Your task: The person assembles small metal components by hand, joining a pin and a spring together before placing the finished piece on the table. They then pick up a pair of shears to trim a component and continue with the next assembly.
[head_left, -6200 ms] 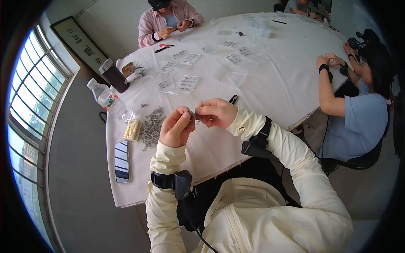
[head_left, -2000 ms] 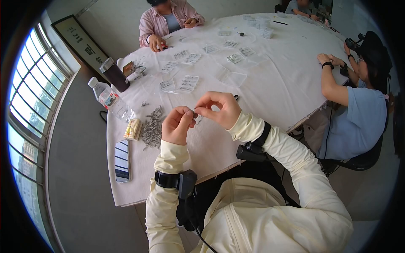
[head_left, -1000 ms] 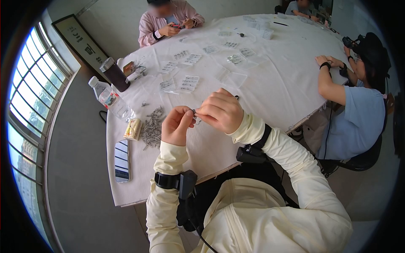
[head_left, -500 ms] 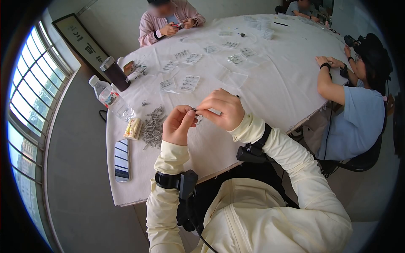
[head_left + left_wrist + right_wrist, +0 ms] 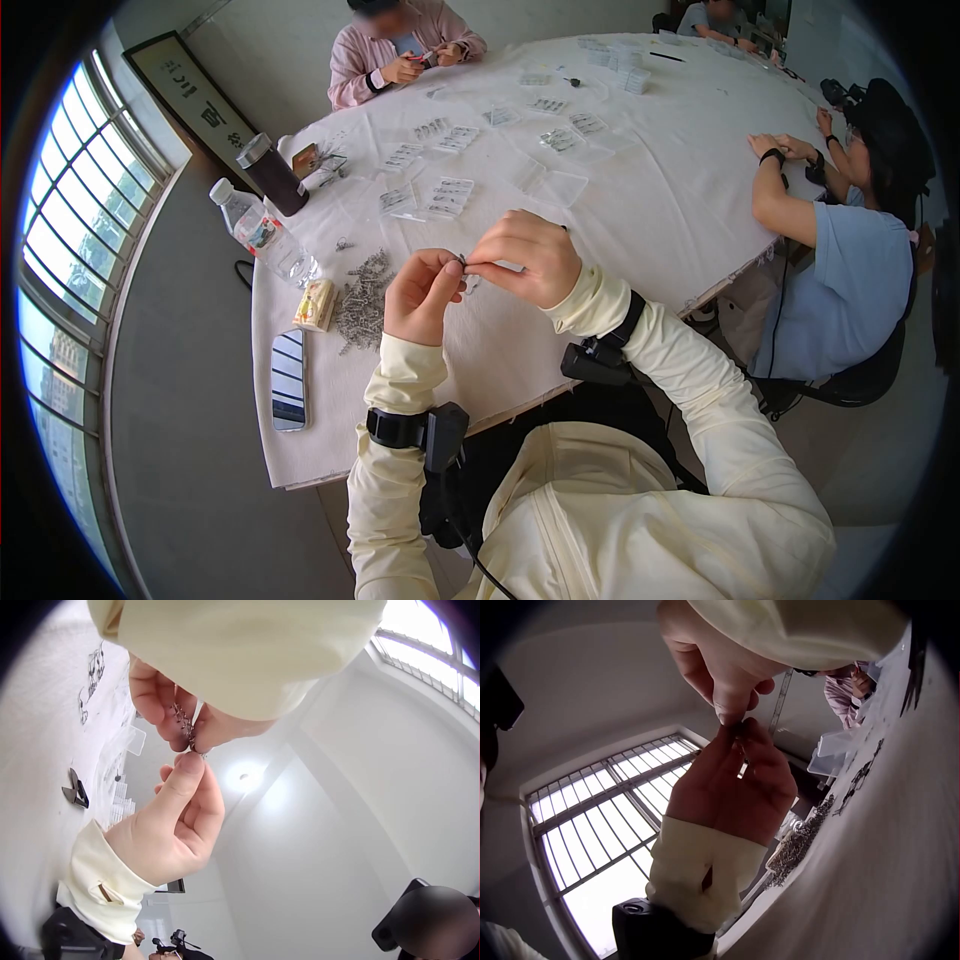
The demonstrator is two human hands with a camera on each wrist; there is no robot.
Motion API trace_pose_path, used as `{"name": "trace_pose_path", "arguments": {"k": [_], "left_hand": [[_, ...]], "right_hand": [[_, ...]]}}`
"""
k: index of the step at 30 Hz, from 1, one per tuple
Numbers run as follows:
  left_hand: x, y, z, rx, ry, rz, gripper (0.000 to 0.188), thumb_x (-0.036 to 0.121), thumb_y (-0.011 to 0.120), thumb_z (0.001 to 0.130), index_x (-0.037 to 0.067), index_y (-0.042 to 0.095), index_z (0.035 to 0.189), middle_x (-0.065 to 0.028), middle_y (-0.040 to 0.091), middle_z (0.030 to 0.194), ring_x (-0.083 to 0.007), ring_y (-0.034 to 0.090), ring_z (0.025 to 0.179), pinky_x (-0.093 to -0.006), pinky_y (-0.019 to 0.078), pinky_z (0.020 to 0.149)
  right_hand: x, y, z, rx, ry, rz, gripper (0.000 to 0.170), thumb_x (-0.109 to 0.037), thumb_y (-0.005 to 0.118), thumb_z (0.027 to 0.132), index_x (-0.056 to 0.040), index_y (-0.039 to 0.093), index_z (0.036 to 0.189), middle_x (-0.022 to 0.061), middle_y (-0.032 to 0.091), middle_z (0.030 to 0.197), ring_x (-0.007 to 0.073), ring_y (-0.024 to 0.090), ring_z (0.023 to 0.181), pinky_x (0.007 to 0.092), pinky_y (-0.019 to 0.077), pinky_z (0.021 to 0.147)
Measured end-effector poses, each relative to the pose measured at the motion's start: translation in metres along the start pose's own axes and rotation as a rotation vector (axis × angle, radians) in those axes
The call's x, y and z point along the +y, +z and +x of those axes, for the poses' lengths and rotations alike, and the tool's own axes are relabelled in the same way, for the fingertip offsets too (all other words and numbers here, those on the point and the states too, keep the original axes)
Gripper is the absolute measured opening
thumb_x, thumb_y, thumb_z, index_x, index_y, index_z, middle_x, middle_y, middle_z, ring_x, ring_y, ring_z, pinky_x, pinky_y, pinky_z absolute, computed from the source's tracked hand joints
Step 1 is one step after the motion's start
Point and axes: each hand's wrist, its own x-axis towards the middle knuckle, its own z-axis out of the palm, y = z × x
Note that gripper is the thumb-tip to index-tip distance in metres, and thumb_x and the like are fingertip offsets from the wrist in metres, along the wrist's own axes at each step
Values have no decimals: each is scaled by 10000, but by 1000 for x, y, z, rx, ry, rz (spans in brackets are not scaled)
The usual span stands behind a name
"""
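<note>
My left hand (image 5: 420,298) and right hand (image 5: 528,260) meet fingertip to fingertip above the near side of the table. Between the left thumb and fingers runs a thin metal chain (image 5: 181,718) with small spiky links, seen best in the left wrist view. My left hand pinches it, and part of it lies hidden in the fingers. The right thumb and forefinger pinch its end, where a tiny dark piece shows in the head view. Left of my left hand lies a tangled heap of similar grey metal chain (image 5: 363,308).
A phone (image 5: 290,380), a tissue pack (image 5: 316,305), a water bottle (image 5: 262,235) and a dark flask (image 5: 272,178) line the left edge. Clear trays (image 5: 447,197) with small parts spread across the tablecloth. Black snips (image 5: 75,790) lie beyond my right hand. Other people sit around the table.
My right hand has turned and shifted its fingers around the chain's end, with the left nearly still. The person opposite has picked up the red-handled pliers from the table.
</note>
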Motion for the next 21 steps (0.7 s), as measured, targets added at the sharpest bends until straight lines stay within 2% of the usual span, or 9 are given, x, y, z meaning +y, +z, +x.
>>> {"name": "trace_pose_path", "arguments": {"k": [6, 8, 11, 21], "left_hand": [[3, 1, -1, -4, -17, 3, 101, 90, 576, 941, 14, 584, 1008, -11, 596, 887, -80, 549, 769, -218, 432, 686], [5, 2, -2, -7, -31, 4, 100, 94, 579, 940, 21, 588, 1007, -11, 600, 894, -81, 544, 767, -219, 431, 690], [4, 1, -1, -38, -18, -10, 100, 97, 581, 939, 28, 592, 1010, -10, 602, 898, -82, 542, 772, -220, 431, 694], [4, 1, -1, -20, -9, 26, 108, 97, 579, 940, 19, 591, 1014, -12, 605, 897, -81, 535, 771, -220, 428, 691]], "right_hand": [[-3, 0, 1, -21, 33, 50, 171, -50, 748, 724, -85, 639, 851, 44, 646, 854, 237, 622, 777, 328, 505, 671], [-3, 1, 0, -43, 129, 189, 151, -47, 736, 752, -74, 635, 861, 54, 670, 938, 234, 638, 812, 312, 521, 693], [-3, -1, -1, -104, 208, 246, 141, -39, 729, 761, -70, 634, 861, 59, 681, 982, 236, 647, 820, 305, 520, 705], [-1, -3, 0, -79, 118, 195, 163, -27, 730, 747, -62, 638, 877, 63, 670, 913, 246, 645, 798, 314, 519, 684]]}}
